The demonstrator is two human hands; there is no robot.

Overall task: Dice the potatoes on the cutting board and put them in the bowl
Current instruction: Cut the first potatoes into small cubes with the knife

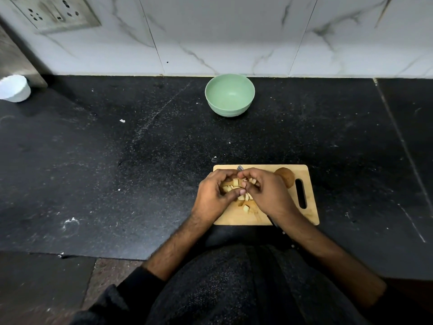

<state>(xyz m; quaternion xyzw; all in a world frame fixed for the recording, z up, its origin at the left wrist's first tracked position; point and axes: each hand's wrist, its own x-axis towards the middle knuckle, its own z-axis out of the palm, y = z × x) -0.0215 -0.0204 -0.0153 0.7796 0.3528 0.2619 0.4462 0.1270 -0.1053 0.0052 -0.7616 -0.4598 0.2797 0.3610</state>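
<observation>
Both hands cupped over wooden cutting board (281, 214) | left hand (214, 195) and right hand (269, 195) curl around pale potato cubes (235, 182) | unpeeled round potato (286, 179) beside board's handle slot | smooth green bowl (230, 95) well beyond board, empty

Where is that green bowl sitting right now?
In the head view the green bowl sits empty at the back of the black counter, against the marble wall, straight beyond the cutting board where both hands gather potato cubes.
</observation>
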